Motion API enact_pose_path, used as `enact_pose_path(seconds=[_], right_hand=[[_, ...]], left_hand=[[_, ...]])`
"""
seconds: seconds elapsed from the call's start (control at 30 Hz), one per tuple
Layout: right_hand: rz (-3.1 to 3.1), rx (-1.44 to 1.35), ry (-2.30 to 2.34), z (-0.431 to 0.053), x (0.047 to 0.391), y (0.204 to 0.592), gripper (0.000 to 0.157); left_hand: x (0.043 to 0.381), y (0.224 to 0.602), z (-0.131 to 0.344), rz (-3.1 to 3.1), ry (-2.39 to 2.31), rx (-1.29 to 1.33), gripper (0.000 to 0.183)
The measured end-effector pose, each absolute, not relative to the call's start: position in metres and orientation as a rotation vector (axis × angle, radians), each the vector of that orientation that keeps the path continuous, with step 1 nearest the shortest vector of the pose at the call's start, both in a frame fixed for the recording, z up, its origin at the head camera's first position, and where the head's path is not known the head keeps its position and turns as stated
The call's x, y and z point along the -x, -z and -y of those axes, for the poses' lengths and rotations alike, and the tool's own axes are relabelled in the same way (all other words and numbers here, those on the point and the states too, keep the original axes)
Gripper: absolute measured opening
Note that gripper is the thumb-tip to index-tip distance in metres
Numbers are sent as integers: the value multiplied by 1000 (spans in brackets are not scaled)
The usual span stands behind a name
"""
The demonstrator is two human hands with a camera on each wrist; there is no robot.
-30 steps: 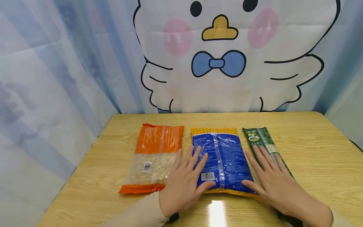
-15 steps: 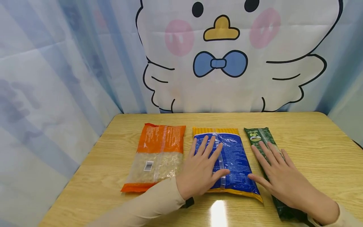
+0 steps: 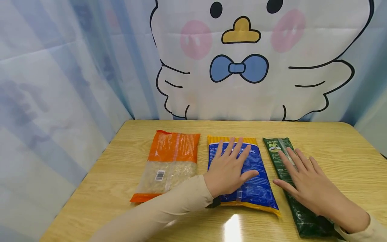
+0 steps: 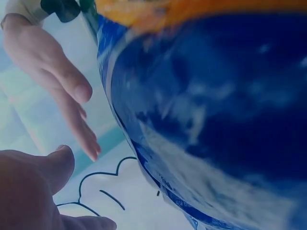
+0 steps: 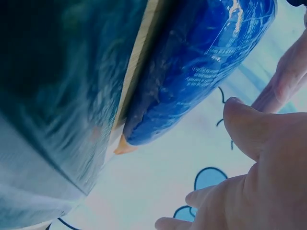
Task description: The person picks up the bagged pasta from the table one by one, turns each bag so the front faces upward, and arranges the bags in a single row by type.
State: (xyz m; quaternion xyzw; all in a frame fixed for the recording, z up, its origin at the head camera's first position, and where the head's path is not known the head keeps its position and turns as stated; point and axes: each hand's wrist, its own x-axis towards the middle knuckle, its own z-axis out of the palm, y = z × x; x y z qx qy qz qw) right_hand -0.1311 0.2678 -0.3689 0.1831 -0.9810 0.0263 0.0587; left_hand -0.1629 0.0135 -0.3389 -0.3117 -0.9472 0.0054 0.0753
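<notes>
Three plastic food bags lie in a row on the wooden table. At the left is an orange bag with a see-through lower half showing pale flakes. Over the middle blue bag, which has yellow ends, my left hand is spread with straight fingers and holds nothing. My right hand is spread the same way over a narrow dark green bag at the right. In the left wrist view the blue bag fills most of the picture, and the left wrist's thumb side shows low at the left.
The wooden table reaches back to a hanging curtain printed with a white cartoon bird wearing a blue bow tie. More pale blue curtain hangs along the left side. Light glares off the table's front.
My left hand has moved right and forward, from between the orange and blue bags to over the blue bag. My right hand has shifted slightly right. The bags keep their places.
</notes>
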Motion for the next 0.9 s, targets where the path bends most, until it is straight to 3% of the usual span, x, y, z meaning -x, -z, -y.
enact_pose_path(seconds=[0.37, 0.77, 0.9], right_hand=[[2872, -605, -108, -284, 144, 369, 103], [3058, -534, -264, -294, 153, 361, 102], [3104, -503, -371, -298, 157, 361, 101]], left_hand=[[187, 338, -40, 2923, 140, 974, 70], [217, 326, -68, 3085, 551, 920, 71], [223, 326, -76, 3094, 886, 913, 70]])
